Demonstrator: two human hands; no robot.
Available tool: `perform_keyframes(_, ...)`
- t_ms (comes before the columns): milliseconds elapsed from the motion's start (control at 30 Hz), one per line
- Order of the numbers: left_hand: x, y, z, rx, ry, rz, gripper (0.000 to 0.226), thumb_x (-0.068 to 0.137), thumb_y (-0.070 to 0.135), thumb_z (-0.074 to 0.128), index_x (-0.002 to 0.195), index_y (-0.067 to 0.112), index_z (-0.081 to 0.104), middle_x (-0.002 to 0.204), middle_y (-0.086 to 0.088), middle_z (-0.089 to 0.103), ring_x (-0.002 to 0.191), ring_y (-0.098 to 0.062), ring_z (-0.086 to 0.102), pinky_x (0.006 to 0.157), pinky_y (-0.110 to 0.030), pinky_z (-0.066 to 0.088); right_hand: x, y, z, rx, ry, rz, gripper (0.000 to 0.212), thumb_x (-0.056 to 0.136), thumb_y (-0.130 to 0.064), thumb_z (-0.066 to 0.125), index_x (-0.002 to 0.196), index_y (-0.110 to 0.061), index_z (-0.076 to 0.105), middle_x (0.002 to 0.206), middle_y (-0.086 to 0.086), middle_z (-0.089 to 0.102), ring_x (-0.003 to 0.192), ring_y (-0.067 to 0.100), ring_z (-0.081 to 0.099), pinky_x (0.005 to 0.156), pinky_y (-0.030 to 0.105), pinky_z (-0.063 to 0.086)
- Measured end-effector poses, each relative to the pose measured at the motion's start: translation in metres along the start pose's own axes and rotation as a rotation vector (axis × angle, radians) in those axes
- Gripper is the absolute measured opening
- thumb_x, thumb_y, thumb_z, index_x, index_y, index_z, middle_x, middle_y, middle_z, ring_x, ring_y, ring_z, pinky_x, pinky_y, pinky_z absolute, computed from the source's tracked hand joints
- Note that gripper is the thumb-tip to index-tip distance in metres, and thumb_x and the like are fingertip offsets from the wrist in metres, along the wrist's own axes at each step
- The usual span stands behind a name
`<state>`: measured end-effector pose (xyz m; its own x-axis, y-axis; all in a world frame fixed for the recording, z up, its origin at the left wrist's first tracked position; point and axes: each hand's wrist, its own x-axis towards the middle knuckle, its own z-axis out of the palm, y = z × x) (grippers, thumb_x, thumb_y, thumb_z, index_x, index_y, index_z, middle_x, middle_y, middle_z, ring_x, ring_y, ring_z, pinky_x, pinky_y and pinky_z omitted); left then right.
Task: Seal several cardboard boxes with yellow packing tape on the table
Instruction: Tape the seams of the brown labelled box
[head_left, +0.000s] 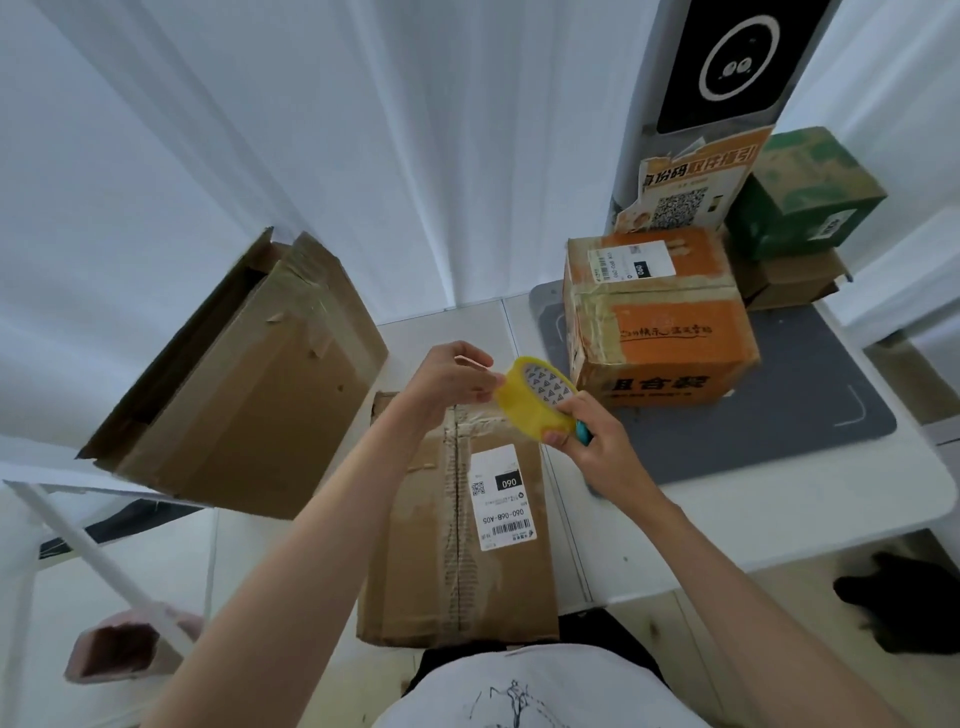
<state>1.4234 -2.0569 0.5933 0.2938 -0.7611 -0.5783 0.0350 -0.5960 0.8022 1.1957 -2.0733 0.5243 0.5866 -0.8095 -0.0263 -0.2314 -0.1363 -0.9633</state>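
A flat brown cardboard box (447, 545) with a white shipping label lies lengthwise on the white table (753, 499) in front of me. Above its far end I hold a roll of yellow packing tape (537, 397). My right hand (597, 447) grips the roll from below, along with a small blue object (583, 431). My left hand (452, 382) pinches at the roll's left edge with its fingertips. An orange box (660, 322) stands to the right on a grey mat (779, 415).
A large brown box (244, 384) with open flaps stands at the left. Green and brown boxes (800, 208) are stacked at the back right beside a torn orange sign (691, 187). A pink stool (124, 649) is on the floor at lower left.
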Motion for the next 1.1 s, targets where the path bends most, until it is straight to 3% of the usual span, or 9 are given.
perform_keyframes(167, 0.021, -0.010, 0.029, 0.215, -0.107, -0.100, 0.067, 0.070, 0.034, 0.092, 0.118, 0.001, 0.059, 0.116, -0.013, 0.065, 0.086, -0.017, 0.071, 0.070, -0.026, 0.061, -0.034, 0.023, -0.020, 0.054, 0.022, 0.174, 0.015, 0.096, -0.018, 0.066, 0.107, -0.009, 0.060, 0.098, -0.001, 0.052, 0.079, 0.000, 0.049, 0.072, 0.017, 0.044)
perform_keyframes(333, 0.025, -0.037, 0.066, 0.290, -0.036, -0.037, 0.052, 0.087, 0.054, 0.073, 0.115, 0.013, 0.061, 0.110, -0.004, 0.067, 0.093, -0.018, 0.067, 0.085, -0.036, 0.061, -0.050, 0.068, -0.030, -0.090, 0.097, 0.306, 0.019, 0.090, -0.015, 0.075, 0.103, -0.020, 0.062, 0.101, -0.002, 0.054, 0.089, 0.005, 0.055, 0.078, 0.015, 0.043)
perform_keyframes(467, 0.019, -0.063, 0.068, 0.338, 0.012, -0.014, 0.038, 0.096, 0.044, 0.065, 0.117, 0.012, 0.065, 0.111, -0.002, 0.068, 0.096, -0.015, 0.064, 0.078, -0.028, 0.052, -0.046, 0.113, -0.022, -0.347, 0.159, 0.378, 0.024, 0.083, -0.016, 0.082, 0.104, -0.012, 0.070, 0.105, -0.002, 0.056, 0.103, 0.022, 0.049, 0.089, 0.033, 0.043)
perform_keyframes(567, 0.015, -0.078, 0.062, 0.345, 0.110, -0.019, 0.027, 0.097, 0.034, 0.064, 0.113, 0.012, 0.067, 0.110, 0.000, 0.067, 0.096, -0.012, 0.061, 0.070, -0.020, 0.043, -0.041, 0.128, -0.010, -0.467, 0.187, 0.414, 0.025, 0.088, -0.017, 0.077, 0.111, -0.011, 0.070, 0.110, -0.002, 0.054, 0.106, 0.020, 0.042, 0.082, 0.033, 0.039)
perform_keyframes(700, 0.015, -0.092, 0.055, 0.335, 0.132, -0.032, 0.014, 0.097, 0.032, 0.064, 0.104, 0.021, 0.065, 0.118, -0.001, 0.065, 0.109, -0.016, 0.060, 0.094, -0.033, 0.046, -0.041, 0.139, 0.000, -0.533, 0.154, 0.477, 0.034, 0.088, -0.016, 0.075, 0.121, -0.020, 0.066, 0.125, 0.001, 0.047, 0.115, 0.022, 0.046, 0.079, 0.032, 0.046)
perform_keyframes(767, 0.014, -0.093, 0.054, 0.318, 0.132, -0.025, 0.010, 0.097, 0.029, 0.064, 0.103, 0.021, 0.065, 0.118, -0.001, 0.065, 0.110, -0.016, 0.059, 0.097, -0.035, 0.047, -0.049, 0.138, 0.005, -0.558, 0.201, 0.445, 0.043, 0.084, -0.018, 0.075, 0.124, -0.023, 0.060, 0.128, 0.001, 0.038, 0.109, 0.015, 0.045, 0.077, 0.030, 0.048)
perform_keyframes(900, 0.013, -0.093, 0.050, 0.319, 0.147, -0.001, 0.001, 0.096, 0.028, 0.065, 0.096, 0.027, 0.065, 0.116, 0.000, 0.065, 0.102, -0.012, 0.060, 0.095, -0.037, 0.050, -0.078, 0.137, 0.020, -0.579, 0.379, 0.420, 0.023, 0.086, -0.007, 0.062, 0.104, -0.015, 0.050, 0.111, 0.002, 0.038, 0.083, 0.022, 0.048, 0.062, 0.034, 0.043)
perform_keyframes(1000, 0.013, -0.097, 0.047, 0.324, 0.209, 0.029, 0.003, 0.093, 0.025, 0.066, 0.095, 0.025, 0.069, 0.107, 0.001, 0.068, 0.092, -0.007, 0.061, 0.080, -0.029, 0.050, -0.096, 0.154, 0.032, -0.690, 0.213, 0.551, 0.024, 0.085, 0.002, 0.060, 0.099, -0.011, 0.046, 0.102, 0.008, 0.043, 0.083, 0.030, 0.049, 0.065, 0.036, 0.036)
perform_keyframes(1100, 0.011, -0.106, 0.036, 0.363, 0.327, 0.097, 0.005, 0.093, 0.021, 0.066, 0.094, 0.020, 0.072, 0.099, 0.002, 0.071, 0.086, -0.005, 0.063, 0.067, -0.012, 0.044, -0.100, 0.164, 0.035, -0.748, 0.054, 0.606, 0.024, 0.086, 0.006, 0.060, 0.105, -0.007, 0.053, 0.107, 0.014, 0.050, 0.092, 0.035, 0.052, 0.069, 0.036, 0.035)
